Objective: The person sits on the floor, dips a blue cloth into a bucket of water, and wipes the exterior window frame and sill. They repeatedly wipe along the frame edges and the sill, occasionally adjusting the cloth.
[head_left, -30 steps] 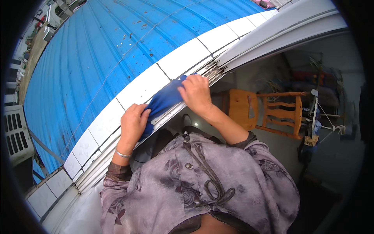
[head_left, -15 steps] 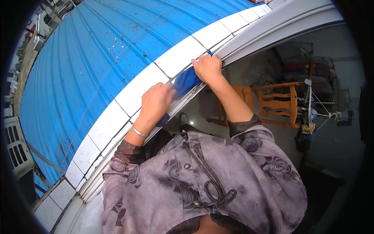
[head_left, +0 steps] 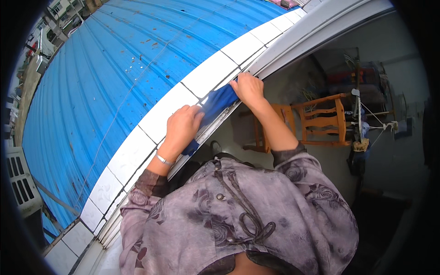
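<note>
One ribbed blue roof (head_left: 114, 78) spreads before you, then white tiles (head_left: 222, 71) and a window track (head_left: 219, 120); one wooden chair (head_left: 323, 123) shows to your right. Along the track lies one deep-blue cloth (head_left: 216, 104), rumpled, partly blurred. Your left hand (head_left: 181, 124) pinches its lower part, your right hand (head_left: 249, 89) its upper end.

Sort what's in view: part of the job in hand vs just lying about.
In hand:
- blue cloth, gripped by left hand and right hand
- white sliding-window track, along the cloth's edge

Just about:
- wooden chair
- blue corrugated roof
- white slatted casing
</note>
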A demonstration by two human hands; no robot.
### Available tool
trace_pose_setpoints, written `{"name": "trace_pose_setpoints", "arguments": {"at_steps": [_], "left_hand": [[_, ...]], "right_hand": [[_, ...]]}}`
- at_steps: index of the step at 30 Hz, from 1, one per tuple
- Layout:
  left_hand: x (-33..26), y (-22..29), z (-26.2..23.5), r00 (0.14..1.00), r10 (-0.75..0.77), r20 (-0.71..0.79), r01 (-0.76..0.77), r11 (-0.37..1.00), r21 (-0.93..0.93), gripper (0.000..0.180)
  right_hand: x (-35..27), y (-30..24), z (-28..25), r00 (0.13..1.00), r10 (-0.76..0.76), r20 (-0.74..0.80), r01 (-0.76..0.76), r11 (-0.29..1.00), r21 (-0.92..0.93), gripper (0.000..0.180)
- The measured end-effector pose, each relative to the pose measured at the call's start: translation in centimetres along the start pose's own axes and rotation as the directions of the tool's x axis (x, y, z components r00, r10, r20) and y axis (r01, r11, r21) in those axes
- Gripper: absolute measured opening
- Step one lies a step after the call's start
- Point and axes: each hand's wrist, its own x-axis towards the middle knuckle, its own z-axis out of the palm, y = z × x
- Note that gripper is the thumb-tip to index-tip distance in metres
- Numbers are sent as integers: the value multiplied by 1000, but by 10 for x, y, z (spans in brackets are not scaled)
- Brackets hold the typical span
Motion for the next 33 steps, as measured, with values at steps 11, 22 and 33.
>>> {"name": "trace_pose_setpoints", "arguments": {"at_steps": [11, 22, 33], "left_hand": [[-22, -9, -17, 996, -60, 72, 64, 996, -59, 17], [26, 9, 20, 993, 73, 90, -67, 996, -65, 14], [9, -21, -3, 964, -65, 259, 49, 996, 68, 27]], "right_hand": [[-50, -5, -20, 970, -98, -221, 160, 946, 281, 32], [-17, 43, -5, 993, -58, 104, 76, 982, -175, 12], [-22, -7, -4, 953, -303, -23, 301, 951, -68, 54]]}}
